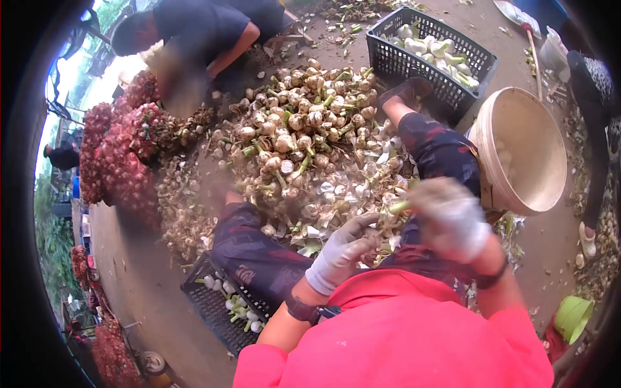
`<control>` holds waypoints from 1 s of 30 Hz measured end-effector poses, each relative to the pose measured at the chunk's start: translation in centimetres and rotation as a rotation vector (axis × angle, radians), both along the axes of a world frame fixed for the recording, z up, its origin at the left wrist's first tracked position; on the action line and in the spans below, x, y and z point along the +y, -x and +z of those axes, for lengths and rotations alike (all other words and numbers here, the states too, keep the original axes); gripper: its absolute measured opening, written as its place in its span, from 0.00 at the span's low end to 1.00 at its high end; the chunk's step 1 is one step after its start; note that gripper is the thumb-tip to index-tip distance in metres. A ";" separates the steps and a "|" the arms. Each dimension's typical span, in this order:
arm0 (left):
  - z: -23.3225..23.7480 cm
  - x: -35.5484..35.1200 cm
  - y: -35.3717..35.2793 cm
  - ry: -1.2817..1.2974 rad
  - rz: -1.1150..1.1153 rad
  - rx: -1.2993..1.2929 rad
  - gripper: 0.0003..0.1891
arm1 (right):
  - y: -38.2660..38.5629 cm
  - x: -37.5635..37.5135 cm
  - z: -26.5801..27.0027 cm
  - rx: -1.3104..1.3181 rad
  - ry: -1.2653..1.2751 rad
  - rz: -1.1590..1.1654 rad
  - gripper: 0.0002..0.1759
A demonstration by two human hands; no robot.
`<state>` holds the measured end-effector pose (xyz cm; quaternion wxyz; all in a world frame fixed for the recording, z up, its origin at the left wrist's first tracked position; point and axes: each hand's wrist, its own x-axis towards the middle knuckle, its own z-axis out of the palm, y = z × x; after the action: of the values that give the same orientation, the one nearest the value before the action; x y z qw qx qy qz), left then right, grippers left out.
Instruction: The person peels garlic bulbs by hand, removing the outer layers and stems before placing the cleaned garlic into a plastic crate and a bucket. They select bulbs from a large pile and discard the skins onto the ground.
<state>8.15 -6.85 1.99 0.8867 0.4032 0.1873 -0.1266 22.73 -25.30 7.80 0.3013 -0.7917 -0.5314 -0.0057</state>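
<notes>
Between the person's spread legs lies a big heap of untrimmed garlic bulbs point(310, 110) with loose skins and stem pieces around it. My left hand point(346, 252), in a white and grey glove, is low in front of the red shirt, its fingers curled; what they hold, if anything, is hard to make out. My right hand point(449, 216), gloved too, is blurred by motion over the right thigh. A green stem end point(400, 207) sticks out at its left side. Peeled white bulbs point(440, 55) fill part of a black crate point(475, 97) beyond the right foot.
A white bucket point(556, 155) tilts beside the right knee. Another black crate point(213, 317) with white bulbs stands by the left leg. Red net sacks point(123, 142) and a bending co-worker point(213, 32) are at the upper left. A green container point(572, 318) lies at the lower right.
</notes>
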 end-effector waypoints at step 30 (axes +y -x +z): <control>-0.8 1.6 -0.8 -1.386 0.337 -0.344 0.26 | 3.8 7.3 -6.9 1.547 -0.266 -0.143 0.17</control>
<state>8.95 -5.25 1.20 0.4525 0.8514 0.1420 0.2241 18.88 -17.96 0.92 0.6766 -0.5604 -0.1134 0.4640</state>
